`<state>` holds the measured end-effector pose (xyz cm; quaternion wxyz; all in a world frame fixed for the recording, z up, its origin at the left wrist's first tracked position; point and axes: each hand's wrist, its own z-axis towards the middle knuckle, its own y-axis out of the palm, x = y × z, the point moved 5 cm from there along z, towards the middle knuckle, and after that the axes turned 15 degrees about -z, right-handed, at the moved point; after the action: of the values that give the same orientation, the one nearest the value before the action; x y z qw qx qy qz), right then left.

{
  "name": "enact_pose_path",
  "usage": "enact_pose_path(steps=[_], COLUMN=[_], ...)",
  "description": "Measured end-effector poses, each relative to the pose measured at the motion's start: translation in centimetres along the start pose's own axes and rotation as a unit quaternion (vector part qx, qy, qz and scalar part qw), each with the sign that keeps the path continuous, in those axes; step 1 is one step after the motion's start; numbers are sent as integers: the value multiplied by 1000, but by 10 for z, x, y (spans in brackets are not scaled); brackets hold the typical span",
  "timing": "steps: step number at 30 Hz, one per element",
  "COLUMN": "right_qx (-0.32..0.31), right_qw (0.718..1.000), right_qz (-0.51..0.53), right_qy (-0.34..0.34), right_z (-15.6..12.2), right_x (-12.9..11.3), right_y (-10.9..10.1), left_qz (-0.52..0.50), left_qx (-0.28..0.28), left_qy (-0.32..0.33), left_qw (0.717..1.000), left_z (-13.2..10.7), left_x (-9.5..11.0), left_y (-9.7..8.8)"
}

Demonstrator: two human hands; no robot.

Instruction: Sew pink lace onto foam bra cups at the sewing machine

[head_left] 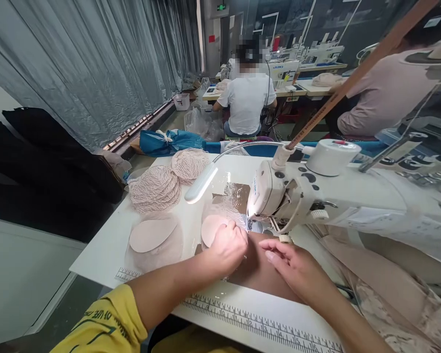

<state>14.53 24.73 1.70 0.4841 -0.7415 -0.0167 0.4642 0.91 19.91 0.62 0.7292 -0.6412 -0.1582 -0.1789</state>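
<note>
My left hand [231, 249] is closed, its curled fingers gripping the edge of a pale lace piece [226, 210] just left of the needle. A smooth beige oval pad [209, 229] lies on that lace, partly hidden by the hand. The presser foot and needle area of a white sewing machine [266, 189] stand directly beyond my knuckles. Resting low to the right of the needle, my right hand [293, 262] has its fingers stretched out and holds nothing. Brown sheet material [255, 269] covers the tabletop beneath both hands.
Stacked lace pieces [156, 189] and another lace stack [189, 164] sit at the back left. A second beige pad [152, 235] lies on sheer fabric nearer me. A lamp [202, 184] arches over the table [106, 250]. Beige fabric [382, 264] drapes right. Two people sit ahead.
</note>
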Motion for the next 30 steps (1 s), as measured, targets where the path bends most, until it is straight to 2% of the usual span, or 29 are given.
enact_pose_path(steps=[1, 3, 5, 8, 10, 13, 16, 21, 24, 30], right_qx=[-7, -5, 12, 29, 43, 71, 83, 59, 59, 102], right_qw=[999, 990, 972, 940, 919, 891, 870, 863, 862, 857], right_qz=[-39, -125, -215, -321, -369, -426, -469, -497, -500, -499], right_qy=[-22, -66, -90, -113, -129, -140, -131, -72, -49, -82], right_z=[5, 11, 14, 13, 12, 10, 11, 19, 23, 20], right_x=[-2, -7, -11, -16, -15, -12, -9, -6, -5, -4], right_y=[3, 9, 16, 27, 31, 35, 37, 38, 36, 39], left_qz=[9, 25, 30, -2, -64, -118, -64, -17, -20, -47], left_qx=[-28, -76, -102, -115, -106, -39, -2, -7, -15, -26], left_qy=[8, 22, 33, 67, 91, 91, 123, 168, 172, 167], left_qw=[1000, 997, 994, 991, 988, 988, 990, 986, 985, 985], left_z=[0, -5, -10, -13, -12, -10, -9, 0, 7, 9], left_x=[6, 16, 20, 18, 14, 1, -8, -21, -27, -25], left_y=[11, 21, 17, -4, -17, -25, -13, 4, 1, -15])
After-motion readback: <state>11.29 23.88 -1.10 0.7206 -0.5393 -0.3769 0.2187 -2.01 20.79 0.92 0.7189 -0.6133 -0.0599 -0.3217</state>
